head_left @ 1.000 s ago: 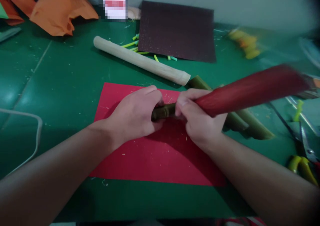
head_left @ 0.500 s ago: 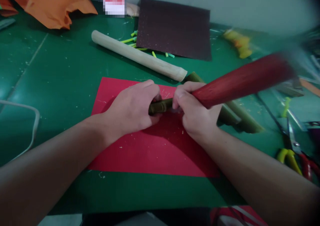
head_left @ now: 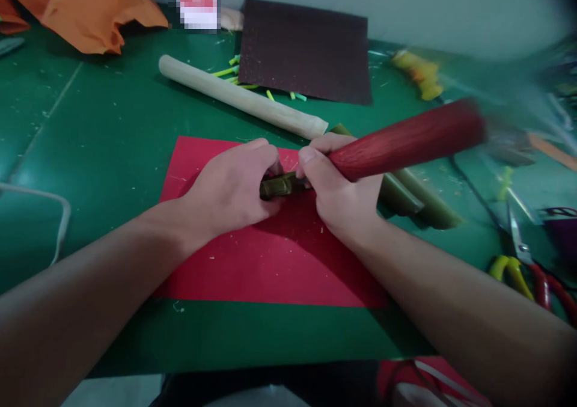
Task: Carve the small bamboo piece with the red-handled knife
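My left hand (head_left: 234, 181) is closed around a short dark-green piece of bamboo (head_left: 277, 186), whose node end shows beyond the thumb. Close beside it, my right hand (head_left: 345, 187) grips a tool with a thick red handle (head_left: 406, 139). The handle slants up to the right, and the tool's working end is hidden by fingers near the bamboo. Both hands are over a red sheet (head_left: 265, 275) sprinkled with small pale shavings. Behind my right hand lie green bamboo pieces (head_left: 428, 202), partly covered by it.
A pale bamboo stick (head_left: 243, 97) lies beyond the hands. Behind it, a dark brown sheet (head_left: 306, 52) covers yellow-green sticks. Scissors (head_left: 523, 257) and a yellow-handled tool (head_left: 419, 73) are on the right. Crumpled orange paper (head_left: 99, 13) is at the back left of the green table (head_left: 99, 124).
The red handle has swung slightly lower and its far end is nearer. My right hand has shifted a little along the bamboo toward my left hand. The whole view moved slightly.
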`<state>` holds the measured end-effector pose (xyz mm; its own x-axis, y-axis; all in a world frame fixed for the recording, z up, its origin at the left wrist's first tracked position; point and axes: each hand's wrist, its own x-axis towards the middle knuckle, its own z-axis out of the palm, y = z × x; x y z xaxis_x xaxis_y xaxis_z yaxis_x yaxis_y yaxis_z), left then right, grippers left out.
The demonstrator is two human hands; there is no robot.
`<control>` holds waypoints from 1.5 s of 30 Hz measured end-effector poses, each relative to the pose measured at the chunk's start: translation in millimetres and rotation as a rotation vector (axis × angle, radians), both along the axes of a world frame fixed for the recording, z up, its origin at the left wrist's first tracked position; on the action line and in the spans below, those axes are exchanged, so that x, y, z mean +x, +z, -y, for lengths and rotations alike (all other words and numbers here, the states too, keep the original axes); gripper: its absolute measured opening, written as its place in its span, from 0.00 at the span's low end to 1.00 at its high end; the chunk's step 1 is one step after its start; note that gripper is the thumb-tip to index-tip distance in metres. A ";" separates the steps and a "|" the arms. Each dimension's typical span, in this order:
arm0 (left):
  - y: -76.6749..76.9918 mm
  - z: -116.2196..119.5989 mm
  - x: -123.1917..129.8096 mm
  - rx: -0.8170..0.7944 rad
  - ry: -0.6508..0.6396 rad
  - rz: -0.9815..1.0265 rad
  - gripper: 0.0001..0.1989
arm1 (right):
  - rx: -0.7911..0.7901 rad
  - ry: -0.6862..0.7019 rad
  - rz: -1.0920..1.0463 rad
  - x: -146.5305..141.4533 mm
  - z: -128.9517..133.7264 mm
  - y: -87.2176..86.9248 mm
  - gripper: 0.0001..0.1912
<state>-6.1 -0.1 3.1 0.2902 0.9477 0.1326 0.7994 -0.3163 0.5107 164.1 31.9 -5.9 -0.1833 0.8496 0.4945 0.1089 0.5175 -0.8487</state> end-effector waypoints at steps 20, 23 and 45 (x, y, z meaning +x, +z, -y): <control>-0.5 3.0 1.7 -0.011 0.038 0.051 0.09 | -0.077 -0.050 -0.061 -1.6 0.0 1.1 0.15; -0.2 3.3 0.8 -0.026 0.021 0.067 0.09 | -0.093 -0.020 -0.109 -2.8 0.8 1.6 0.15; -4.7 0.2 5.0 -0.030 -0.032 0.081 0.07 | -0.056 -0.037 0.048 7.5 3.8 6.3 0.15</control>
